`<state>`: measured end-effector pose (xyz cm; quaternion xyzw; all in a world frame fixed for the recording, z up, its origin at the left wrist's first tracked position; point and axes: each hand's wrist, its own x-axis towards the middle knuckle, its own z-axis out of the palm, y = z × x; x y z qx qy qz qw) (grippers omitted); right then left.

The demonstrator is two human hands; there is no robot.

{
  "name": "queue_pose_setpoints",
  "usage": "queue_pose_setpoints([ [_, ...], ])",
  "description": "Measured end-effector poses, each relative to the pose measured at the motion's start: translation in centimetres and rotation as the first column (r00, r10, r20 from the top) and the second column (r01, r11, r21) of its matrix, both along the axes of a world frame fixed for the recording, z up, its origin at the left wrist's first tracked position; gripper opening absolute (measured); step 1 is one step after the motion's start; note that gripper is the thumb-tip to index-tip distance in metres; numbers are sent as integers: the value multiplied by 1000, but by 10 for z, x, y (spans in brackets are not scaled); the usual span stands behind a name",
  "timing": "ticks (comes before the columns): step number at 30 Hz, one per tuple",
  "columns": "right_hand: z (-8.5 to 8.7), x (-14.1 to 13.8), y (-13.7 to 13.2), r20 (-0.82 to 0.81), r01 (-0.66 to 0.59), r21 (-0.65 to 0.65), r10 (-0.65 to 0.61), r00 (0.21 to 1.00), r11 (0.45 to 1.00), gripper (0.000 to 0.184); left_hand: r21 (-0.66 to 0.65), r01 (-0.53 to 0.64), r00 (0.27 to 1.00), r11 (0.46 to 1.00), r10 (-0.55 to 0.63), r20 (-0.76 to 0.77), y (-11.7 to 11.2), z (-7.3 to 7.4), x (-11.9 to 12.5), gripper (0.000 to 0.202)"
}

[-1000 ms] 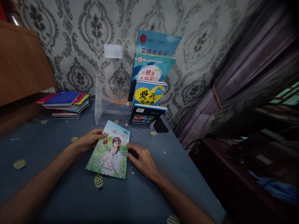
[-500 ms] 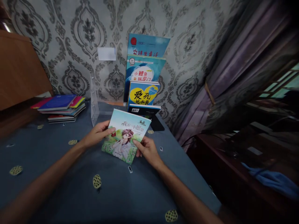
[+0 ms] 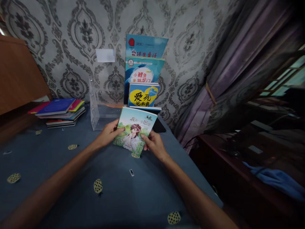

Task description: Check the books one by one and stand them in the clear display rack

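Holds the book [image 3: 130,127] clamped on both sides, in the left grip [image 3: 109,132] by its left edge and in the right grip [image 3: 156,144] by its right. Presses both thumbs onto the front cover, with the other fingers mostly hidden behind. Shows on that cover a drawn figure amid greenery, under a pale blue top. Tilts the book cover-up, above the bench [image 3: 114,200], before the right part of the clear rack [image 3: 94,120]. Covers most of the black book [image 3: 156,110] with it; cannot tell whether touching. Behind that, has in the rack a yellow-blue book [image 3: 143,95], then a teal book [image 3: 156,68], then a blue book [image 3: 150,44], stepped upward. Over the rack's left part, has a white card [image 3: 105,55]. Just beside the rack's right end, has a flat dark item [image 3: 160,127], partly hidden. Well to the left, has a stack [image 3: 57,107] of books on the bench. Farther right, has a tied purple curtain [image 3: 188,117] and a blue cloth [image 3: 274,181].
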<state>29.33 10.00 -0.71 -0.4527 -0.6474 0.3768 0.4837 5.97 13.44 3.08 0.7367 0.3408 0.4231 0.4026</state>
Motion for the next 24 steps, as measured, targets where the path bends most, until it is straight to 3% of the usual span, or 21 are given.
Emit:
queue_pose_setpoints([
  [5,31,29,23,210,149,230,-198,957,962,37,177,-106,991,979,118,-63,20,12,22,32],
  [9,59,41,40,255,235,452,-377,890,861,33,372,-238,955,897,285,-76,28,36,36,24],
  [12,71,42,50,216,253,557,-433,875,791,36,452,-267,952,851,307,-15,31,46,42,25],
  [18,67,43,65,179,235,559,-393,902,795,43,485,-305,931,820,364,-30,38,43,47,20],
  [24,62,47,72,248,234,531,-414,876,814,34,444,-322,920,836,387,-62,46,36,49,16],
])
